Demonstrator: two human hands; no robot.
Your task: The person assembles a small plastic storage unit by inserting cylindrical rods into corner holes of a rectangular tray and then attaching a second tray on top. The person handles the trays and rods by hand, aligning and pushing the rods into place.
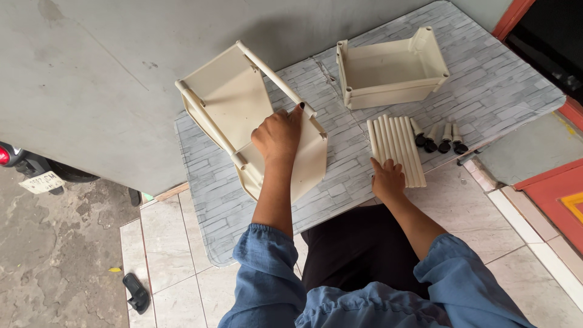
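My left hand point(278, 135) rests on top of a cream plastic tray point(226, 97) that lies tilted on a brick-patterned mat point(486, 85), with two cream tubes fitted at its corners; the fingers press on one tube. My right hand point(387, 179) touches the near end of a row of several loose cream tubes point(396, 146) lying side by side on the mat. Behind the tubes stands a second cream tray point(388, 67), upright. Several small pieces with black wheels point(438, 138) lie right of the tubes.
The mat lies on a tiled floor point(182, 267) next to a grey wall point(109, 79). A black sandal point(136, 293) lies at lower left. A red door frame point(552, 188) is at the right. A vehicle's rear with a plate point(36, 176) shows at the left edge.
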